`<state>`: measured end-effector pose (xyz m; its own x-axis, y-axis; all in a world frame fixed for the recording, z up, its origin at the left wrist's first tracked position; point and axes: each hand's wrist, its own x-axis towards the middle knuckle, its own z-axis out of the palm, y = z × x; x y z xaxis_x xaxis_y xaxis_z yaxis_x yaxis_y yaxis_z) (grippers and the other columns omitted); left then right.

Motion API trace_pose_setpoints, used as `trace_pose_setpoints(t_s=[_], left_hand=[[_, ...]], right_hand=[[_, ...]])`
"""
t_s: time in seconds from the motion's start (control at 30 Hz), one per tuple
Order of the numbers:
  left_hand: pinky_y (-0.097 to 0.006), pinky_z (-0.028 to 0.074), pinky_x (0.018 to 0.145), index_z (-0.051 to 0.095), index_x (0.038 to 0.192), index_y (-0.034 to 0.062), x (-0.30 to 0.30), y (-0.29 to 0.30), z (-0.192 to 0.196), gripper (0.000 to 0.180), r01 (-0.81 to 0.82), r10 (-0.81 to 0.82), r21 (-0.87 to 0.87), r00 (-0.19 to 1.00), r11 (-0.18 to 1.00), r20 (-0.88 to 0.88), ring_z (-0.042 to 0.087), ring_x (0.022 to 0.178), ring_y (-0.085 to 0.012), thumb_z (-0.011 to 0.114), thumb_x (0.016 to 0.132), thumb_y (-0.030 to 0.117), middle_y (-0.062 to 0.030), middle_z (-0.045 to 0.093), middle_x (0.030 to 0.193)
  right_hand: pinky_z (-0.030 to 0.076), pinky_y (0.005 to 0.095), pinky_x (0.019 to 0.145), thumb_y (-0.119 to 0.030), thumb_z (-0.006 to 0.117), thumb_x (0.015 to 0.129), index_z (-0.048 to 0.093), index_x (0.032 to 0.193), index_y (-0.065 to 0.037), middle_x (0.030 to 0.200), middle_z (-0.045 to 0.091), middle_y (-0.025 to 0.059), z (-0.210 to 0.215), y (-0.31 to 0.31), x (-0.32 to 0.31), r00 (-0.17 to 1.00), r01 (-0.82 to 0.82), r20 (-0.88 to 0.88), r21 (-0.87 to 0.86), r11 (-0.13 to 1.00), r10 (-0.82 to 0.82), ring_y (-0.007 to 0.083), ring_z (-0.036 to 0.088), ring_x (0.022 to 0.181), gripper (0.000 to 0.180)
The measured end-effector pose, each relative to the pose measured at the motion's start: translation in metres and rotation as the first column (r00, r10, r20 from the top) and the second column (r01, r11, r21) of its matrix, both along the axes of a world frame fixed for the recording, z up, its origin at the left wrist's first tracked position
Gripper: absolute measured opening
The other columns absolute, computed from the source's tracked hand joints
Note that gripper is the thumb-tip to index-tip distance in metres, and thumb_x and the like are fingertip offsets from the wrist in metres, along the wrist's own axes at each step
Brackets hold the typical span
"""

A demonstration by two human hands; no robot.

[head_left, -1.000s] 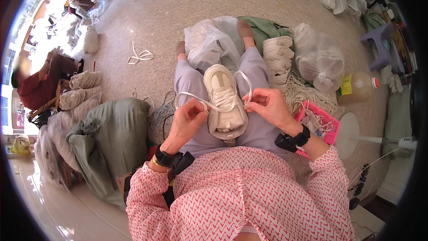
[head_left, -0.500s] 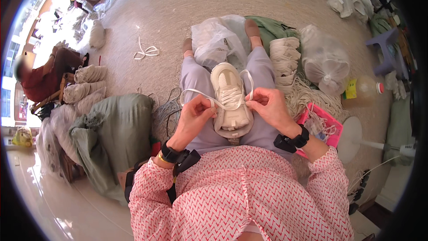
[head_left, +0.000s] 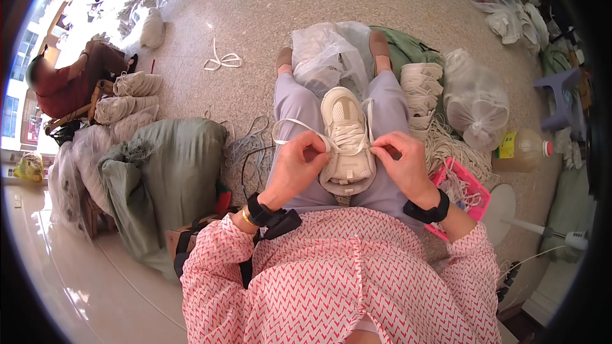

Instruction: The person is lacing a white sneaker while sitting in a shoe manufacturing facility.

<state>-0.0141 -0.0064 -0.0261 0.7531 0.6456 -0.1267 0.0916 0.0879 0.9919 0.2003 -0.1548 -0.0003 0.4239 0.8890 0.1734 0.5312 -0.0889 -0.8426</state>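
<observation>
A cream sneaker (head_left: 345, 169) rests on my lap between my thighs, its toe pointing away from me. White lacing crosses its tongue. On the shoe's left side, my left hand (head_left: 298, 160) pinches the shoelace (head_left: 285, 121), which rises in a loop above the fingers. At the opposite side my right hand (head_left: 404, 160) is closed in a pinch on the same lace's other end, near the eyelets. A strand runs up from there beside the toe. Both wrists wear black bands.
Stacked shoe uppers (head_left: 421, 92) and a heap of laces (head_left: 446, 143) lie to my right, by a pink basket (head_left: 472, 185) and a yellowish jug (head_left: 521, 150). A plastic bag (head_left: 331, 57) sits between my feet. Green sacking (head_left: 169, 185) bulges at left; a seated person (head_left: 67, 86) is beyond.
The whole view has shifted slightly, moving the scene a little rightward. My hands have drawn slightly farther apart, each still pinching the lace at the shoe's sides.
</observation>
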Motion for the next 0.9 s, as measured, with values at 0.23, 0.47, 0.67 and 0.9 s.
trace_pose_setpoints(t_s=[0.23, 0.47, 0.67, 0.9], left_hand=[[-0.029, 0.053, 0.064, 0.062, 0.087, -0.0024, 0.005, -0.007, 0.016, 0.012, -0.014, 0.061, 0.265, 0.984, 0.964, -0.17, 0.065, 0.067, -0.0133, 0.074, 0.086, 0.0, -0.0082, 0.065, 0.076], [-0.032, 0.047, 0.057, 0.054, 0.089, -0.0004, 0.008, -0.015, 0.026, 0.018, -0.064, 0.143, 0.413, 0.976, 0.908, -0.164, 0.059, 0.059, -0.0196, 0.072, 0.085, -0.002, -0.0093, 0.058, 0.069], [-0.039, 0.046, 0.061, 0.056, 0.091, 0.0016, 0.01, -0.019, 0.034, 0.018, -0.019, 0.138, 0.763, 0.986, 0.647, -0.093, 0.057, 0.067, -0.0286, 0.073, 0.084, -0.001, -0.0113, 0.055, 0.076], [-0.043, 0.047, 0.066, 0.057, 0.091, 0.0009, 0.008, -0.017, 0.031, 0.014, 0.003, 0.084, 0.773, 0.994, 0.634, -0.073, 0.058, 0.073, -0.0345, 0.07, 0.085, 0.0, -0.0135, 0.057, 0.083]], right_hand=[[0.056, 0.0369, 0.069, -0.007, 0.079, 0.083, 0.07, 0.1, 0.004, 0.093, 0.07, 0.0149, 0.022, -0.007, -0.01, 0.988, -0.107, 0.11, -0.028, 0.994, 0.11, 0.0272, 0.071, 0.075, 0.021], [0.056, 0.0414, 0.071, 0.001, 0.066, 0.085, 0.066, 0.103, 0.003, 0.088, 0.069, 0.0168, 0.027, -0.003, -0.016, 0.998, -0.02, 0.05, -0.141, 0.99, 0.027, 0.0339, 0.07, 0.078, 0.019], [0.055, 0.0442, 0.078, 0.003, 0.063, 0.085, 0.063, 0.108, 0.001, 0.096, 0.065, 0.0189, 0.022, -0.011, -0.024, 0.876, -0.169, 0.434, -0.131, 0.977, 0.209, 0.0375, 0.067, 0.087, 0.023], [0.054, 0.0453, 0.081, 0.005, 0.059, 0.085, 0.059, 0.105, 0.003, 0.101, 0.06, 0.0191, 0.027, -0.001, -0.016, 0.834, -0.223, 0.438, -0.287, 0.931, 0.335, 0.0375, 0.063, 0.094, 0.019]])
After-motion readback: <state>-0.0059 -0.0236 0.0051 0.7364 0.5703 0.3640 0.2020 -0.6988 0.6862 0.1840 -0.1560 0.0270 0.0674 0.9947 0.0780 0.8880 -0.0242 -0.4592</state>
